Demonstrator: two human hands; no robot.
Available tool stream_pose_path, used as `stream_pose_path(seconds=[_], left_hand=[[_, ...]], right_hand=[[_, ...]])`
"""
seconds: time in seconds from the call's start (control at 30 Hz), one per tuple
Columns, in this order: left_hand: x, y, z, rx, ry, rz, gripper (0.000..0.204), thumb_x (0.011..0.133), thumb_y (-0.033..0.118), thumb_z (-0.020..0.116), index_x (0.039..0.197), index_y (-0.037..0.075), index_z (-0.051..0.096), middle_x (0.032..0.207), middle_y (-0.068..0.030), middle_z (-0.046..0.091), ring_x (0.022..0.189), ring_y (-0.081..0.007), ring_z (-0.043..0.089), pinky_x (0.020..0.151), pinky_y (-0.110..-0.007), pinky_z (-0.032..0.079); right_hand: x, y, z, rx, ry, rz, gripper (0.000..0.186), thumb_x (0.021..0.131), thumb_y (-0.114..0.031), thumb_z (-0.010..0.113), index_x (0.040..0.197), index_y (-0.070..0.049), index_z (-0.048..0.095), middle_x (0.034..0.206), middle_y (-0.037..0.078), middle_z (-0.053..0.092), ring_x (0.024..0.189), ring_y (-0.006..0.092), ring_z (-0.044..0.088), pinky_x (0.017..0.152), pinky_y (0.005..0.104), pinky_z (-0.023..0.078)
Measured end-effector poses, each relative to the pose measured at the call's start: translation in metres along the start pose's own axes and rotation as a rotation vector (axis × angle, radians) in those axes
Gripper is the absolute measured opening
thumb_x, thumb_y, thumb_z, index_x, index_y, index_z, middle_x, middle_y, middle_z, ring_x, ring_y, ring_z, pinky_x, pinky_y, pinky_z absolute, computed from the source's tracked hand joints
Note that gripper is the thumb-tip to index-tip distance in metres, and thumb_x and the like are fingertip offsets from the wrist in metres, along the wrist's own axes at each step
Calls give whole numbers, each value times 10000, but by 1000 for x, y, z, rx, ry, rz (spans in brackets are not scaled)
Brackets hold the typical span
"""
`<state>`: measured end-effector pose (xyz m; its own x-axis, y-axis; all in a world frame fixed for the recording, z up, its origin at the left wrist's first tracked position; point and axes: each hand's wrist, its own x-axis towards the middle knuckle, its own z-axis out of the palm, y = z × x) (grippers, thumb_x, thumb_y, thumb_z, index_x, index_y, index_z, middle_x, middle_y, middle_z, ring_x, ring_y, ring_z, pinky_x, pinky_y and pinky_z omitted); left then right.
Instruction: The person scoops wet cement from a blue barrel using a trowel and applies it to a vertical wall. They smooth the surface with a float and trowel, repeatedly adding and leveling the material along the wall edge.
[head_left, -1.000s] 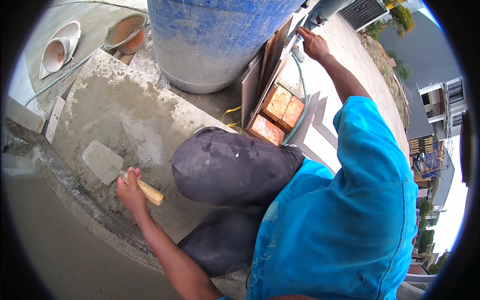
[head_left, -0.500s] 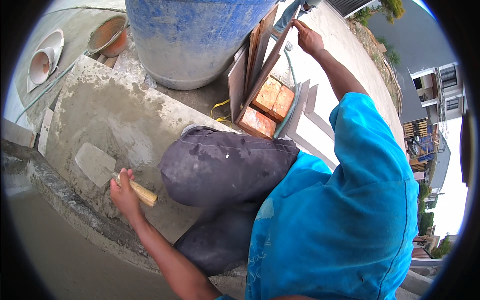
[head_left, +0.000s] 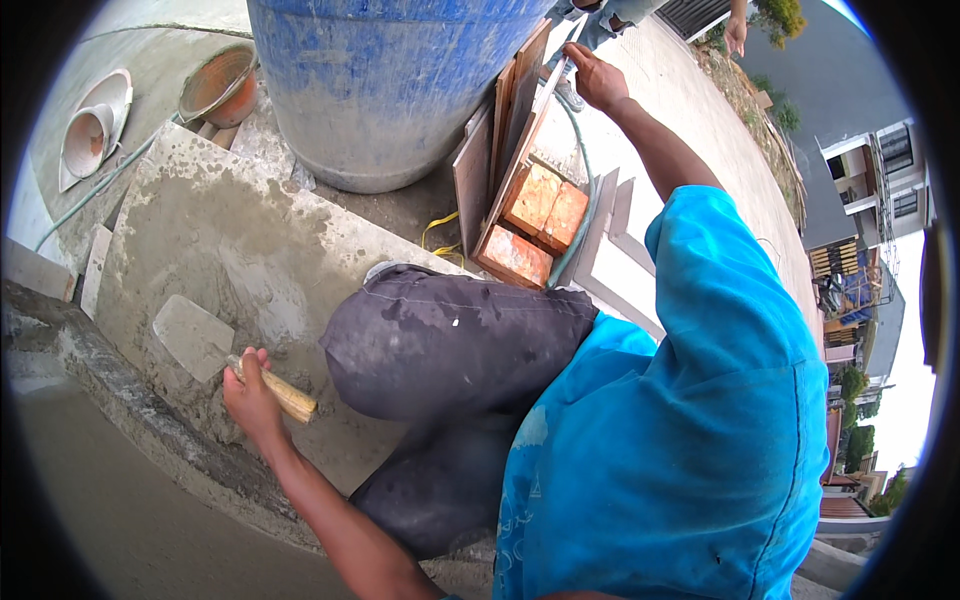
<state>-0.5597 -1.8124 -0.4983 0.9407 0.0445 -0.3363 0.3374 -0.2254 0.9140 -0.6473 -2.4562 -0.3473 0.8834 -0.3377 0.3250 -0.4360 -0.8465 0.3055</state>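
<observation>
My left hand [head_left: 255,398] is closed around the wooden handle of a trowel [head_left: 195,338]. The trowel's flat, cement-coated blade rests on wet grey mortar [head_left: 200,265] spread over a pale slab [head_left: 385,228]. Farther up, my right hand [head_left: 598,78] grips the upper end of a thin brown panel [head_left: 522,148], the outermost of several standing on edge beside a blue drum [head_left: 390,80]. Orange bricks [head_left: 545,205] lie right beside that panel. My bent knee [head_left: 400,335] is between the two hands, over the slab's edge.
A mortar-stained bucket [head_left: 222,88] and a pale cone-shaped vessel [head_left: 88,138] stand at far left. A green hose [head_left: 583,140] runs past the bricks, near grey angled pieces [head_left: 615,230]. Another person's legs [head_left: 605,25] and hand [head_left: 736,35] show at the top.
My right hand has shifted left with the panel's upper end, and more of the bricks shows. The other person's hand has come into view. The trowel stays nearly in place.
</observation>
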Motion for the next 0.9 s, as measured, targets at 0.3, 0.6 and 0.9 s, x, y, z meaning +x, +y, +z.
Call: stream_pose_path(seconds=[0.3,0.6,0.9], left_hand=[[-6,4,-1,16,6,-14,340,958,254,624,1076,-65,627,1024,-149,719,921,-201,669,852,-334,520],[-6,5,-5,14,22,-16,332,961,260,623,1068,-55,627,1021,-140,718,915,-193,666,850,-324,517],[-8,13,1,55,-9,-30,345,970,275,607,1095,-46,631,1051,-135,723,947,-202,665,851,-328,508]], right_hand=[[29,-13,13,-33,-10,-66,472,939,-96,439,1399,-200,451,1410,31,567,979,351,699,782,476,584],[35,-26,14,-53,13,-64,459,951,-127,426,1399,-225,455,1417,28,574,975,361,701,802,490,578],[46,-16,40,-2,209,-103,296,954,-165,515,1246,-140,559,1217,113,654,913,303,698,778,455,559]])
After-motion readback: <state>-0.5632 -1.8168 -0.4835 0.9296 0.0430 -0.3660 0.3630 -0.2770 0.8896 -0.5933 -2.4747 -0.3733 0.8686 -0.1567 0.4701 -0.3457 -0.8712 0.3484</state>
